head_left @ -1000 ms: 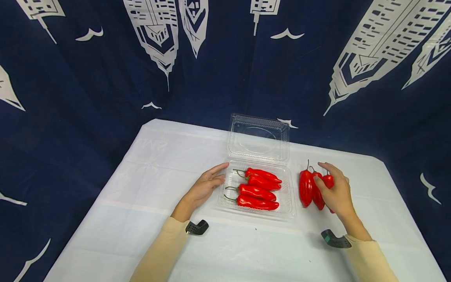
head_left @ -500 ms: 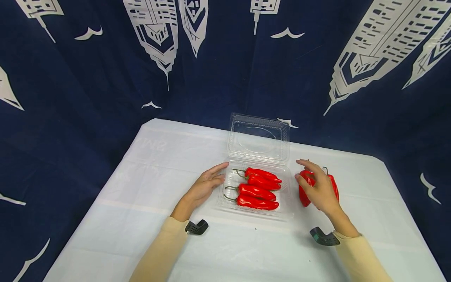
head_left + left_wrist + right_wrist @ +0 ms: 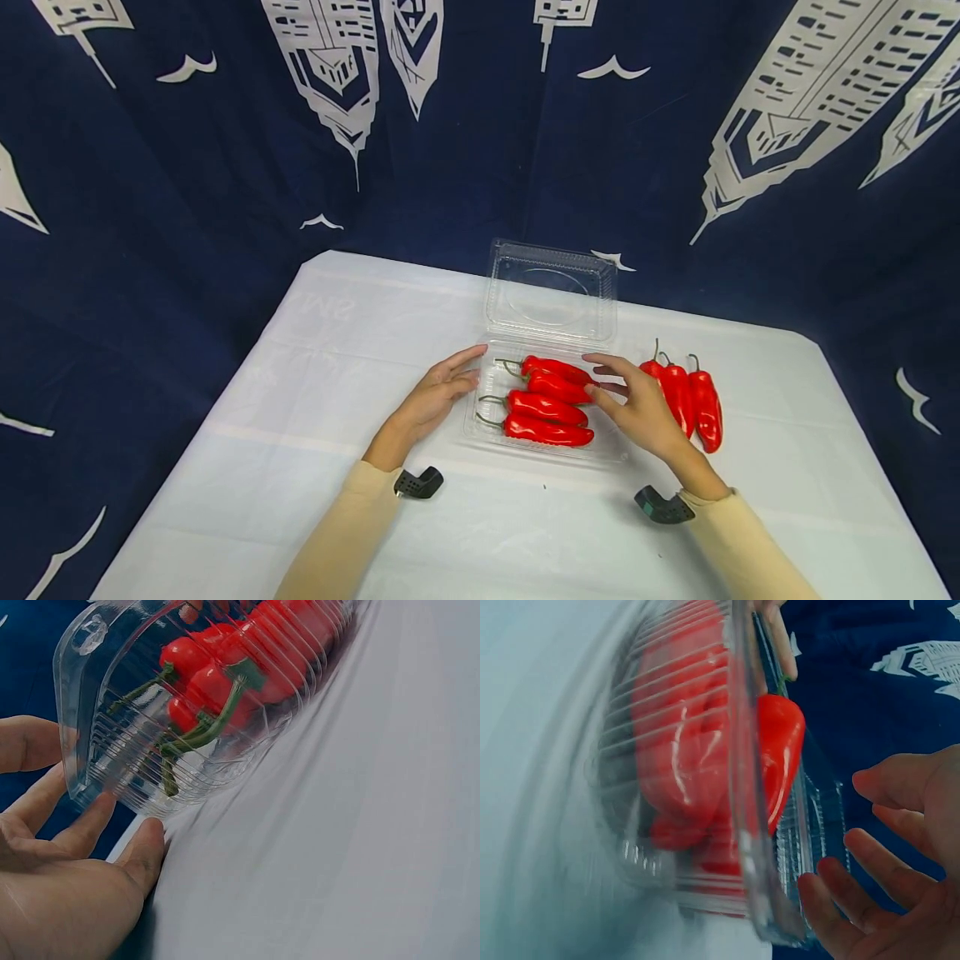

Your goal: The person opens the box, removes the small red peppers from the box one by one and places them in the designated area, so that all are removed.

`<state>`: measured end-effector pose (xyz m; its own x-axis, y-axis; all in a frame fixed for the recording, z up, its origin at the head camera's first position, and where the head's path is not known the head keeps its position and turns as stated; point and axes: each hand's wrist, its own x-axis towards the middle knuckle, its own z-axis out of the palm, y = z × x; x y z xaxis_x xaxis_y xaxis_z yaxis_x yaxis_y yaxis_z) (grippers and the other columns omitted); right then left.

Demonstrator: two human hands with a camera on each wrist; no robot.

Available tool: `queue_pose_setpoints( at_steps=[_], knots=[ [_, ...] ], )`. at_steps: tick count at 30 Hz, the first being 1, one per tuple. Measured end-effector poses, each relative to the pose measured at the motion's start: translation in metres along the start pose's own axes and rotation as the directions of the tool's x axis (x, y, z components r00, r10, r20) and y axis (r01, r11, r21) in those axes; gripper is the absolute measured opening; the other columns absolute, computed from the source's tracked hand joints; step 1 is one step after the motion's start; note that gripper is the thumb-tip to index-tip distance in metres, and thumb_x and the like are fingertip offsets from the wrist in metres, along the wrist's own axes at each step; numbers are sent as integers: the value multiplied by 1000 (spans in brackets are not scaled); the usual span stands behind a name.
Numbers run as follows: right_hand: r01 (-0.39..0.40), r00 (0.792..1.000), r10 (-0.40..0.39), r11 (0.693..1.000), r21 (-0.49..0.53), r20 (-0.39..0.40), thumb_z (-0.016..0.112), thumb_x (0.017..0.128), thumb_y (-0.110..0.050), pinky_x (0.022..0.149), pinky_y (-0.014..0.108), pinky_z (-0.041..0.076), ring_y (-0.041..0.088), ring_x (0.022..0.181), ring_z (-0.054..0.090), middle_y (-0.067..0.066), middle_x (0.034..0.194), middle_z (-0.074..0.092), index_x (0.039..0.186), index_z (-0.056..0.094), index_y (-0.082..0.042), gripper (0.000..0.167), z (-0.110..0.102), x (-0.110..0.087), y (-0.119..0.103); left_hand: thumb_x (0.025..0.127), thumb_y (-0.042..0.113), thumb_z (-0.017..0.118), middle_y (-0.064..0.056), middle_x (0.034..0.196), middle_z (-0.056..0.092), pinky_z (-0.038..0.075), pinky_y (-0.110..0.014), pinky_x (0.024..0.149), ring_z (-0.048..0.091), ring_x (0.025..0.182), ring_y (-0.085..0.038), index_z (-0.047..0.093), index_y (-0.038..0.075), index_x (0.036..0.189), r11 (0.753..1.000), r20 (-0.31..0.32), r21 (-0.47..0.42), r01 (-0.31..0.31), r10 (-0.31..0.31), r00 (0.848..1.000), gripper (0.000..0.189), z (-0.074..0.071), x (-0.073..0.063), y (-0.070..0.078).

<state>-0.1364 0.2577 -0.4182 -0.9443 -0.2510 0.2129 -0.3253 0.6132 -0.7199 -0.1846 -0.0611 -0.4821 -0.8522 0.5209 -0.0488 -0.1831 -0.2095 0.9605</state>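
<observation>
A clear plastic clamshell container [image 3: 611, 443] lies open on the table with several red peppers [image 3: 546, 407] side by side in its base, green stems to the left. My left hand [image 3: 433, 402] is at its left edge; in the left wrist view, the fingertips touch the ribbed wall beside the stems. Over the container's right end hovers my right hand [image 3: 643, 410], fingers loosely bent, close to the pepper tips. In the right wrist view no object shows between its thumb and fingers. The lid [image 3: 551, 298] is tilted back behind the base.
Three more red peppers [image 3: 677, 392] lie on the table right of the container, the leftmost partly hidden by my right hand. A white cloth covers the table [image 3: 360, 350]. Behind it hangs a dark blue curtain [image 3: 465, 183] with white building prints.
My right hand has moved left from above the loose peppers to the container's right end, uncovering more of those peppers. My left hand and the container have stayed in place.
</observation>
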Motion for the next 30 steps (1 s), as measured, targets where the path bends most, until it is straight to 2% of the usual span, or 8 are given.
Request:
queue_pose_setpoints(
  at_steps=[4,13,21,30],
  knots=[
    [1,1000,-2,999,37,27,70,89,0,90,50,54,43,118,61,20,136,60,135,59,-4,47,5,5,1,95,-3,49,-5,166,21,17,-46,124,21,152,-34,35,9,156,1000,2,-1,-3,3,1000,64,0,0,0],
    [-11,993,-8,989,149,122,71,90,-3,97,46,52,33,117,62,14,130,63,130,61,-5,41,11,14,7,96,-3,49,-4,166,21,19,-46,124,21,152,-33,34,8,156,1000,12,-2,-10,10,1000,63,0,1,0],
    [-5,985,-18,991,137,171,71,90,-2,99,56,49,38,118,62,16,130,63,128,63,-6,40,17,20,9,96,-2,49,-2,164,26,21,-43,123,25,151,-31,38,11,155,1000,-11,0,-1,1,1000,61,1,1,0],
    [-7,977,-16,994,106,211,73,89,-4,102,56,49,37,118,63,17,132,62,130,63,-6,42,20,22,9,95,-3,48,-4,166,22,19,-46,124,23,152,-34,35,9,156,1000,2,3,-8,8,1000,63,0,0,0]
  ],
)
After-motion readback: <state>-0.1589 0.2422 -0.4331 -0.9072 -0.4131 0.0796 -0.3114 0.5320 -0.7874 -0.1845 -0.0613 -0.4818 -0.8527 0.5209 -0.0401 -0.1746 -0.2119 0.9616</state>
